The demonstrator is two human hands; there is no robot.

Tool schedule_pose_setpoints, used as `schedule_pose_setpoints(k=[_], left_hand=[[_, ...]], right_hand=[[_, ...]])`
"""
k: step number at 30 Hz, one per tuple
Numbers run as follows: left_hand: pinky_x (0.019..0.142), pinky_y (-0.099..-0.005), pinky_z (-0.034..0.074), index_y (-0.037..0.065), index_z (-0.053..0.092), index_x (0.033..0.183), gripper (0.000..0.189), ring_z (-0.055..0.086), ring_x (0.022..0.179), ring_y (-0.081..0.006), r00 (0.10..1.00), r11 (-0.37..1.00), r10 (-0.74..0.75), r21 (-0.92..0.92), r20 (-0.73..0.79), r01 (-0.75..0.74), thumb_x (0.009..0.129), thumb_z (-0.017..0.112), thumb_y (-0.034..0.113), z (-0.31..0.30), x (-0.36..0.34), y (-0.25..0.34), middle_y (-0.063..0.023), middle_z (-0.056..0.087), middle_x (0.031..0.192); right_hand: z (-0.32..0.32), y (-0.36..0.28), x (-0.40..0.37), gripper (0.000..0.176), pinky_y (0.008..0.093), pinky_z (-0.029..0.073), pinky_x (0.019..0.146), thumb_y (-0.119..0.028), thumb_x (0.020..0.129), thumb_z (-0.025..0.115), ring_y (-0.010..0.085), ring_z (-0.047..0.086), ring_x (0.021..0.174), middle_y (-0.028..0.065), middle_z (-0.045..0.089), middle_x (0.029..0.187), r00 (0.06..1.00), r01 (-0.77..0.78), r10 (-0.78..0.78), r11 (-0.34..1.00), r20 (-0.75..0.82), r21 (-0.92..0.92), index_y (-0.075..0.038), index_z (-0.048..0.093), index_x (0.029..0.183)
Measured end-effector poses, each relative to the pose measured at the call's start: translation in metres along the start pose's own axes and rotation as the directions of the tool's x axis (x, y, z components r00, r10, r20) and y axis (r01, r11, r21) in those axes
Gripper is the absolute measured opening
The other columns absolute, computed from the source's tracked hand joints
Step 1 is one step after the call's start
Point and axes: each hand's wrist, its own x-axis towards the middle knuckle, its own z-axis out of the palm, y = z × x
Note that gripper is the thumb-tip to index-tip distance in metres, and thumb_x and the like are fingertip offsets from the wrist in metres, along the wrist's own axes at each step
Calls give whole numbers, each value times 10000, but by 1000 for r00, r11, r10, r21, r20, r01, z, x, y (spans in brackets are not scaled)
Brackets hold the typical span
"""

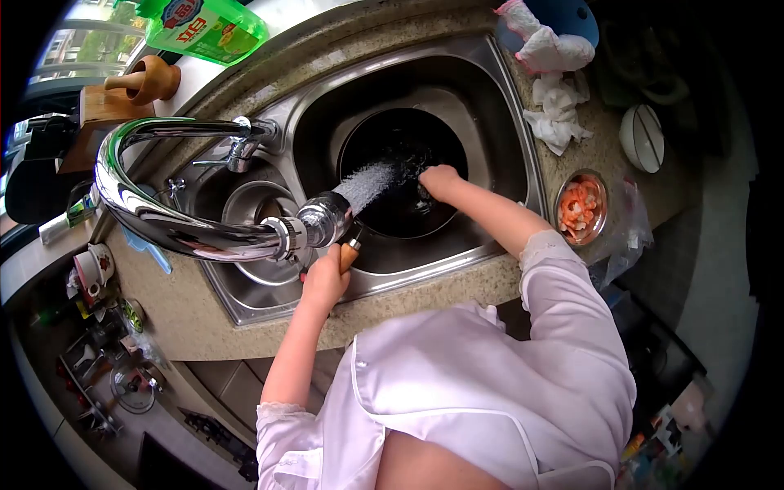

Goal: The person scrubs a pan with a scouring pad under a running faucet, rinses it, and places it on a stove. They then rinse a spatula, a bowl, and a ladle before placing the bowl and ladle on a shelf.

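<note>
A round black pan (400,222) sits in the large basin of the steel sink (510,155). My left hand (325,279) is closed around the pan's wooden handle (350,253) at the sink's front edge. Water (366,184) pours from the chrome faucet (325,219) into the pan. Inside the pan, near its right side, my right hand (441,183) is closed with its fingertips down at the dark surface. Whatever those fingers hold, if anything, is hidden.
Right of the sink are a bowl of peeled shrimp (581,206), a white bowl (642,139), crumpled tissues (559,110) and a plastic bag (629,233). A metal pot (261,200) sits in the small basin. Behind stand a green detergent bottle (214,31) and a wooden mortar (155,80).
</note>
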Motion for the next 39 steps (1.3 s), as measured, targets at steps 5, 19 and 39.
schedule_pose_setpoints(k=[5,19,39], left_hand=[[699,-492,438,24,427,960,313,558,833,-437,1000,999,-27,23,17,26,707,608,55,3,-3,10,-254,584,801],[696,-502,462,2,425,966,335,582,779,-432,1000,1000,-24,13,17,24,696,611,68,6,-4,9,-261,596,768],[686,-494,458,46,403,1029,392,578,786,-437,996,997,-61,-59,-59,58,696,602,99,8,-8,14,-266,594,790]], right_hand=[[-30,-7,57,294,407,504,742,-62,782,512,319,607,864,158,581,959,834,-174,217,976,-508,132,-54,523,1076],[11,-24,82,182,415,517,715,-111,809,512,355,625,850,186,617,927,861,-115,174,982,-478,149,-62,588,967],[-5,-49,45,223,378,490,794,-128,726,619,282,619,937,138,652,960,798,386,-393,916,458,113,-70,658,937]])
